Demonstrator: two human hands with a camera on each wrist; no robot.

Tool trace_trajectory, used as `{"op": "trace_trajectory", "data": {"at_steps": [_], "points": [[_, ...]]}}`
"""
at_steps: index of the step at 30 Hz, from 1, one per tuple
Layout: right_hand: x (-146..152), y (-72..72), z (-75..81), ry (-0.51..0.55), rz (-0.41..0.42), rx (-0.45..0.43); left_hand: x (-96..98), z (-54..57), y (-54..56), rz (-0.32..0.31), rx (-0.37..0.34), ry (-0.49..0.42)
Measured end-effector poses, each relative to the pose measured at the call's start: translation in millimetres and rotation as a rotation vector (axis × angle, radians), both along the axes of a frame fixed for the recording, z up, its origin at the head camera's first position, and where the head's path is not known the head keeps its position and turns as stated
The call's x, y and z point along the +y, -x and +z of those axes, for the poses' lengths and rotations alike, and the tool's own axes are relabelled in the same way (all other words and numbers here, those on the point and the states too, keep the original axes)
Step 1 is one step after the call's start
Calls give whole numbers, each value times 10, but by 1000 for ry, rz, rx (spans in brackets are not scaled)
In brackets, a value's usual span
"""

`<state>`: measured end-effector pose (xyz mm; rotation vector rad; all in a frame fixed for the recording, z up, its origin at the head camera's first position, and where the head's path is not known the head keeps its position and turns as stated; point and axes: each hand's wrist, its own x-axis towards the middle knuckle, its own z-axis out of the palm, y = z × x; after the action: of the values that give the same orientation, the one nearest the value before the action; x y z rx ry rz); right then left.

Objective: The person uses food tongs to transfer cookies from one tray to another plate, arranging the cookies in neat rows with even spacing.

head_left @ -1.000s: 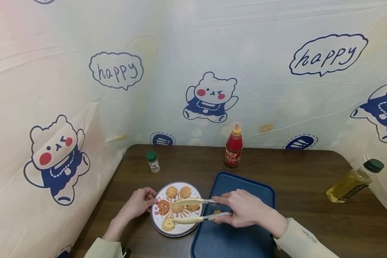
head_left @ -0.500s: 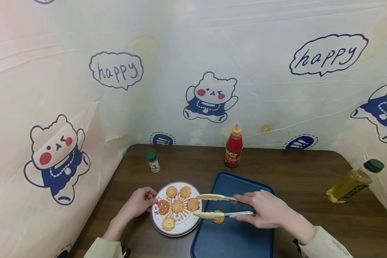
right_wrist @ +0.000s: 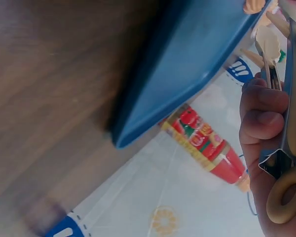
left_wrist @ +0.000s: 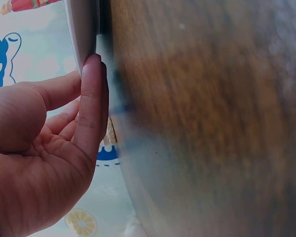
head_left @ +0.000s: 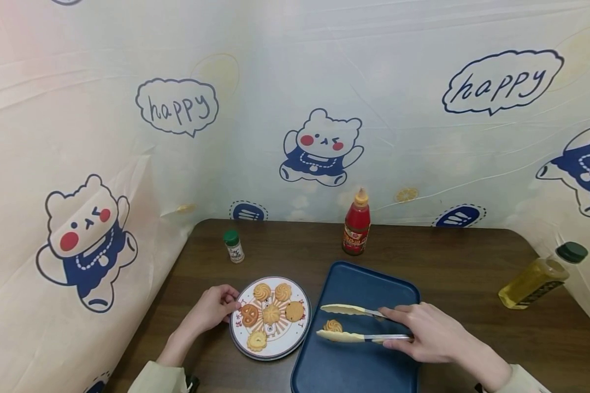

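Observation:
My left hand point(head_left: 210, 311) pinches the left rim of a round white plate point(head_left: 289, 334); the left wrist view shows thumb and fingers on the plate's edge point(left_wrist: 83, 34). Several golden cookies, among them a pretzel-shaped one point(head_left: 249, 315), lie on the plate. My right hand point(head_left: 430, 332) grips metal tongs point(head_left: 346, 337) with cream tips, held spread over the blue tray point(head_left: 356, 368). A swirled cookie point(head_left: 332, 326) lies on the tray between the tong tips, nearer the lower one. In the right wrist view the tongs' ring end point(right_wrist: 286, 195) sticks out by the palm.
A red sauce bottle point(head_left: 356, 229) stands behind the tray. Behind the plate is a small green-capped shaker point(head_left: 234, 248). An oil bottle point(head_left: 533, 284) stands at the far right of the wooden table point(head_left: 462, 262). A printed cloth point(head_left: 246, 158) hangs behind.
My right hand has drawn the tongs rightward from over the plate to over the tray. The tong tips now straddle the tray's cookie. My left hand and the plate have stayed put.

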<state>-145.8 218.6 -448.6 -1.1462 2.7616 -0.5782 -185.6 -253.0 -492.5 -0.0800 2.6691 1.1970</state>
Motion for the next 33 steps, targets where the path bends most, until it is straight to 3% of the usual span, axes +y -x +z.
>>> {"op": "trace_trajectory", "data": {"at_steps": [21,33], "points": [[185,-102,-183,-11,-47,-79,-6,4,-1,0,-6,-1],[192,-104,-214,-12,-44,-54,-1,-9,7,6,-11,2]]}}
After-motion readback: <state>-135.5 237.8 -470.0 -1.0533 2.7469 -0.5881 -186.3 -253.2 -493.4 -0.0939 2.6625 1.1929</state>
